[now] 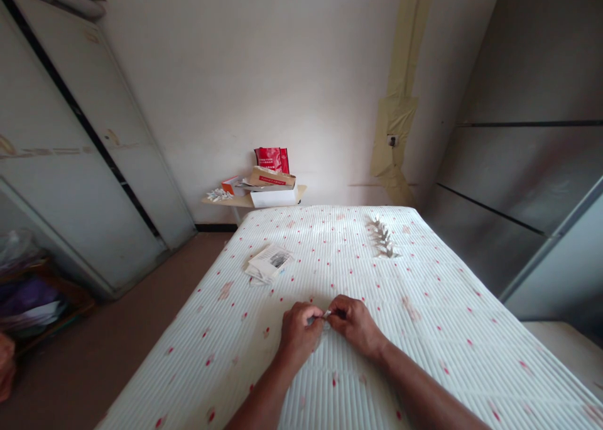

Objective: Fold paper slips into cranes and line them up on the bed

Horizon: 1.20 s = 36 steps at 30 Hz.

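Observation:
My left hand (299,327) and my right hand (357,324) meet over the middle of a ribbed white bed cover (325,380) with red dots. Between their fingertips they pinch a small piece of folded paper (326,315), mostly hidden by the fingers. Ahead and to the left lies a loose stack of printed paper sheets (271,260). A row of several small folded paper figures (384,236), with pointed tips like cranes, stands further off on the right.
Past the bed's far edge, a small table (242,201) holds a white box (273,198), a red bag (271,159) and a pile of white folded pieces (219,194). Pale cabinets (70,135) stand left, a grey cabinet (527,154) right. A wall socket (392,140) is ahead.

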Each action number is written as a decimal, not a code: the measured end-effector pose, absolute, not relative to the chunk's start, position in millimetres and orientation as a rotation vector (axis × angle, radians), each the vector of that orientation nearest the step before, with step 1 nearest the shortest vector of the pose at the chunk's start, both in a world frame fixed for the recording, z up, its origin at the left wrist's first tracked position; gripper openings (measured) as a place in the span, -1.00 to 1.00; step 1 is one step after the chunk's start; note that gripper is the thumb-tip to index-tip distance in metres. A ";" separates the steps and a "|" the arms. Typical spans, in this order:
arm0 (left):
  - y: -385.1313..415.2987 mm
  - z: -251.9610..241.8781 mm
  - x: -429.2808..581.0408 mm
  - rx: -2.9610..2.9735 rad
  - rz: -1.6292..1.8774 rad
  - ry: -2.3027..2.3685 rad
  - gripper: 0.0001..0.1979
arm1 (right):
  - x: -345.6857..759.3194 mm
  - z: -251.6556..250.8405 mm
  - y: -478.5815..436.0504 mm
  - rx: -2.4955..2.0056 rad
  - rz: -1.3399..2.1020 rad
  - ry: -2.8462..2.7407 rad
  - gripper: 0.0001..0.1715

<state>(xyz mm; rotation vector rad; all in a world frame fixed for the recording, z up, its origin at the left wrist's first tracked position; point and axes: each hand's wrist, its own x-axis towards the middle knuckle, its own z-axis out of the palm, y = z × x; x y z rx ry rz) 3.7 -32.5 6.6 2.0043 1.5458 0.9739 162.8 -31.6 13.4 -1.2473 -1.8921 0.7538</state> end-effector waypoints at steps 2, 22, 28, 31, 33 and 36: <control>-32.4 6.6 3.1 1.992 0.976 1.544 -0.86 | 163.1 10.4 -30.8 -1.235 0.796 -1.866 -0.88; -32.0 5.6 1.9 1.957 1.003 1.471 -0.84 | 161.2 11.9 -32.6 -1.271 0.763 -1.945 -0.90; -31.0 6.6 -2.0 1.877 0.985 1.370 -0.82 | 161.9 13.8 -32.4 -1.291 0.826 -1.892 -0.87; -31.4 8.2 -2.7 1.853 1.022 1.332 -0.80 | 162.2 13.3 -32.2 -1.273 0.917 -1.834 -0.89; -31.9 8.8 -2.8 1.860 1.040 1.316 -0.81 | 162.2 12.8 -32.1 -1.256 0.952 -1.793 -0.90; -33.0 9.0 -2.7 1.896 1.030 1.299 -0.82 | 161.8 12.6 -32.1 -1.219 0.959 -1.748 -0.91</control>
